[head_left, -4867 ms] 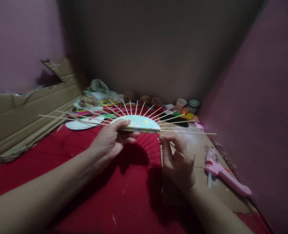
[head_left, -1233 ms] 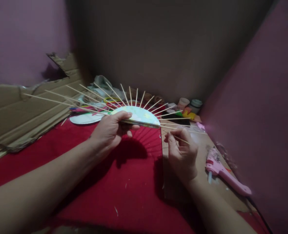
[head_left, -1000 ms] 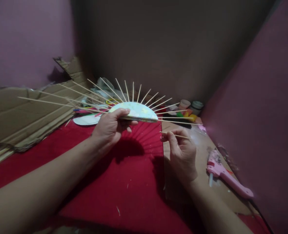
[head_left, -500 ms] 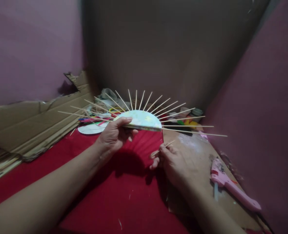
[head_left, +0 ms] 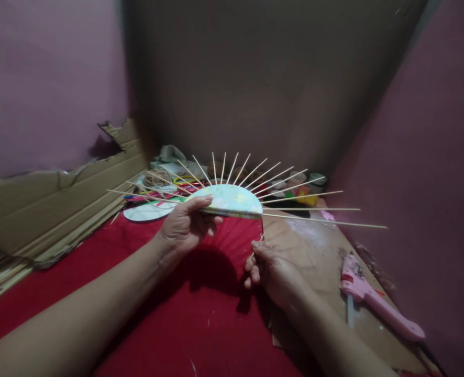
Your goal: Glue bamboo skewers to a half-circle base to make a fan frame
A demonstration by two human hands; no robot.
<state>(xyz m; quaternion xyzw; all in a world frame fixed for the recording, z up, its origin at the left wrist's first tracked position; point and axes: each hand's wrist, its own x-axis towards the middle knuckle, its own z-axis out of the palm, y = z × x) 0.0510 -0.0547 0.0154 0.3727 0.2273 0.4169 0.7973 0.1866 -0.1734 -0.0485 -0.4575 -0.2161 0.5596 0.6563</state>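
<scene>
My left hand (head_left: 190, 220) grips the left end of a pale blue and yellow patterned half-disc (head_left: 232, 199), thumb on top and fingers beneath. Several thin wooden sticks (head_left: 287, 184) fan out from its curved edge. Below the half-disc's right end, my right hand (head_left: 267, 262) pinches a short thin stick (head_left: 251, 256) between thumb and fingers. That stick is mostly hidden by the fingers and does not touch the half-disc.
Red cloth (head_left: 216, 330) lies beneath both hands. A pink glue gun (head_left: 381, 309) rests on a cardboard sheet (head_left: 314, 272) at the right. Cardboard (head_left: 90, 183) leans at the left; a white rounded piece (head_left: 149, 211) and craft supplies lie behind.
The half-disc has tilted and shifted slightly right and lower in view. The short stick in my right hand has turned, from pointing rightward to pointing more upright.
</scene>
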